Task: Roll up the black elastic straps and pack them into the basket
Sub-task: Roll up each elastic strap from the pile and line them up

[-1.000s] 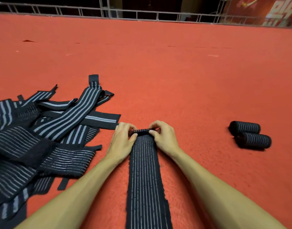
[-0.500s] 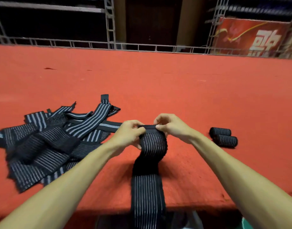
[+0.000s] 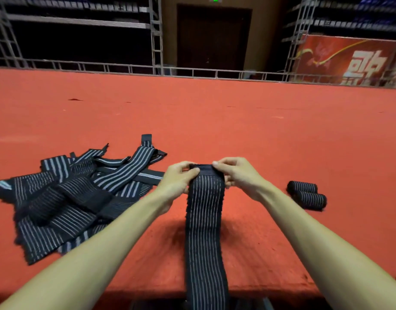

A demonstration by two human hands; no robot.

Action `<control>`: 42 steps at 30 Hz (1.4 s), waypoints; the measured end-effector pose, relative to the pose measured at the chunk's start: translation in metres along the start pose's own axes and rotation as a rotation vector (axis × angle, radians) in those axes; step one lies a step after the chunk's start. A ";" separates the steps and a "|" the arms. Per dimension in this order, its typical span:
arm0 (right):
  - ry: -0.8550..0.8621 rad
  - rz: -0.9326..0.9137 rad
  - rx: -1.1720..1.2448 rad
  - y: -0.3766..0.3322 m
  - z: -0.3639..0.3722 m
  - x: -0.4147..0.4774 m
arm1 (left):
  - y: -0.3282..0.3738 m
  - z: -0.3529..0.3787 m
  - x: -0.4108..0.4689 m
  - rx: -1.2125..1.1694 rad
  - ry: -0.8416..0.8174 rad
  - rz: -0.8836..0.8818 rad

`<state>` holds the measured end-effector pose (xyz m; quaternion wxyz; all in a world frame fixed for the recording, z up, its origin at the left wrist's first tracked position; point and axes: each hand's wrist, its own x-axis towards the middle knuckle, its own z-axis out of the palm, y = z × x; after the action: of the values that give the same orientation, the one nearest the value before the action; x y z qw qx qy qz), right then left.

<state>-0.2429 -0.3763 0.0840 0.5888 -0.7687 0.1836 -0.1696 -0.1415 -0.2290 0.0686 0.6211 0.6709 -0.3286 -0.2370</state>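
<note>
A long black elastic strap with thin white stripes [image 3: 204,231] hangs from both my hands above the red carpeted surface [image 3: 237,130] and drops past its near edge. My left hand [image 3: 180,177] pinches the strap's rolled top end from the left. My right hand [image 3: 235,173] pinches it from the right. A pile of unrolled black striped straps [image 3: 76,193] lies to the left. Two rolled straps [image 3: 307,194] lie side by side on the right. No basket is in view.
The red surface stretches far ahead to a low metal railing [image 3: 192,72]. Behind it stand metal scaffolding, a dark door and a red banner [image 3: 353,61]. The surface's near edge runs just below my forearms.
My hands have lifted the strap's rolled end off the carpet, so the strap now hangs down from them. The view has tilted up, showing more of the background.
</note>
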 end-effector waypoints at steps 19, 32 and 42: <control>0.188 0.005 0.353 0.138 0.041 0.066 | -0.139 0.016 0.079 0.070 0.091 0.232; 0.266 -0.175 0.156 0.143 0.041 0.069 | -0.137 0.016 0.073 -0.119 0.010 0.153; 0.241 -0.185 0.191 0.138 0.044 0.067 | -0.139 0.016 0.071 0.041 0.085 0.261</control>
<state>-0.1747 -0.4043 -0.0579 0.6147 -0.6971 0.1645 -0.3303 -0.0851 -0.2898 -0.0643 0.6463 0.6443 -0.3911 -0.1189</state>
